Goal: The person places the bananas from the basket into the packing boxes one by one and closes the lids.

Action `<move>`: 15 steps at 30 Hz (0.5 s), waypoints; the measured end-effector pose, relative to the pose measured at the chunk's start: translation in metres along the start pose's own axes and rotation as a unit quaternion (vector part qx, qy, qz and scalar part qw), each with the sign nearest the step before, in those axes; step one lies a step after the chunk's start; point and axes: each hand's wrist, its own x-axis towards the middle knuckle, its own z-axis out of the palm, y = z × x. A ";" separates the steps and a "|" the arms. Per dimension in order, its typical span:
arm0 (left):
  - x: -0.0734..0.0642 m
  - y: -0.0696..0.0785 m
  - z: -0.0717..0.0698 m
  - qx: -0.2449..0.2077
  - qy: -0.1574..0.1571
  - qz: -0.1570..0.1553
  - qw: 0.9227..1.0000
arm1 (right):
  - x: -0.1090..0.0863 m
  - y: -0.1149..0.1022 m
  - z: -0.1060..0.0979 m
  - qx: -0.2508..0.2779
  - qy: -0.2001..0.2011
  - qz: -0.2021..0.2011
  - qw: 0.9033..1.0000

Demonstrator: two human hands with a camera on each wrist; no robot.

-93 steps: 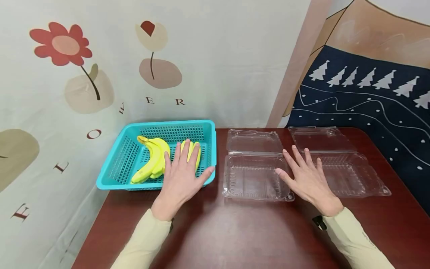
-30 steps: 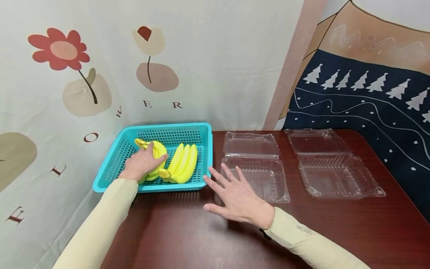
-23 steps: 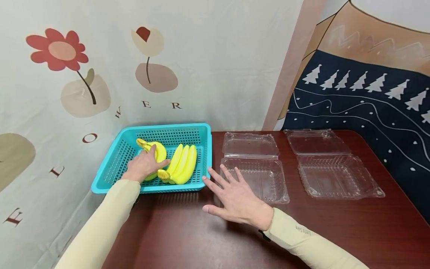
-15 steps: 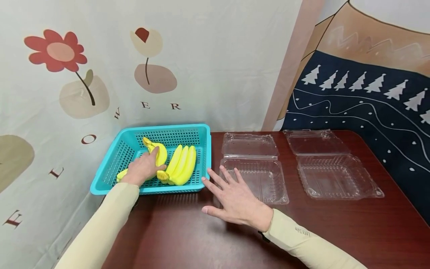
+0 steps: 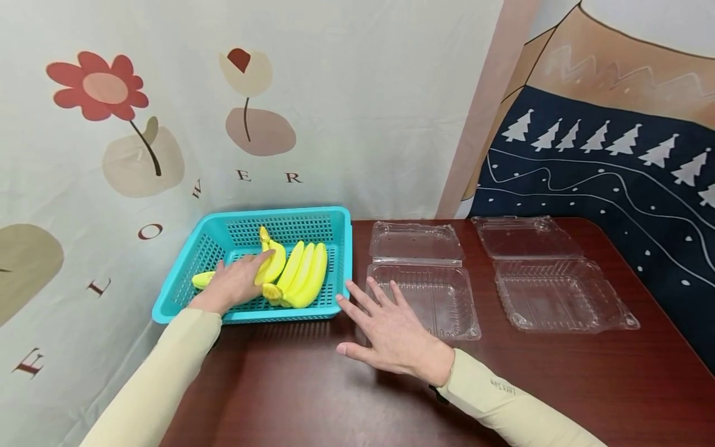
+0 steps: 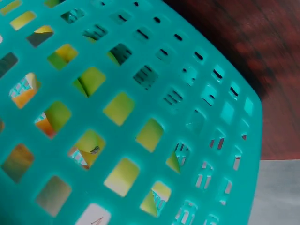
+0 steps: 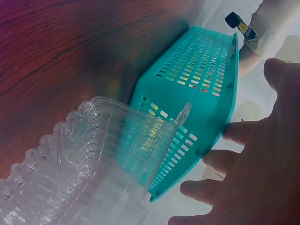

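Inside the turquoise basket (image 5: 167, 304), my left hand (image 5: 237, 282) grips a bunch of yellow bananas (image 5: 274, 261), its stem end pointing to the back wall. Part of that bunch is covered by the hand. A second banana bunch (image 5: 304, 273) lies just right of it, stem toward me. In the left wrist view the basket's perforated wall (image 6: 126, 150) hides most of the hand. My right hand (image 5: 396, 329) is spread with straight fingers beside the basket's right end, over the near left edge of an opened clear plastic clamshell box (image 5: 447, 298).
Another opened clear clamshell box (image 5: 558, 292) lies farther right on the dark red table (image 5: 313, 385). A flower-printed cloth (image 5: 346, 124) hangs close behind the basket. A dark blue printed cloth (image 5: 614, 161) rises behind the table's right side.
Over the last second the left hand has turned the gripped bunch, its stem swinging right and toward the back. A yellow banana end now shows left of the hand. The right hand has stayed nearly still.
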 end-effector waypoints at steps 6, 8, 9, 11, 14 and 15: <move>0.000 0.002 0.001 -0.001 0.009 -0.018 1.000 | 0.000 0.000 0.000 0.008 -0.002 0.003 1.000; 0.000 0.002 0.001 -0.005 0.016 -0.026 1.000 | 0.000 0.000 0.000 0.008 -0.004 0.003 1.000; 0.000 0.003 0.001 -0.007 0.020 -0.027 0.999 | 0.000 0.000 0.000 0.006 -0.005 0.004 1.000; 0.000 0.002 0.002 -0.009 0.029 -0.025 0.999 | 0.000 0.000 0.000 0.002 -0.007 0.005 1.000; -0.001 0.002 0.004 -0.007 0.049 -0.006 0.999 | -0.001 -0.001 0.000 0.000 -0.008 0.006 1.000; -0.001 0.002 0.004 -0.005 0.055 0.002 0.998 | -0.001 -0.001 0.000 0.001 -0.007 0.006 1.000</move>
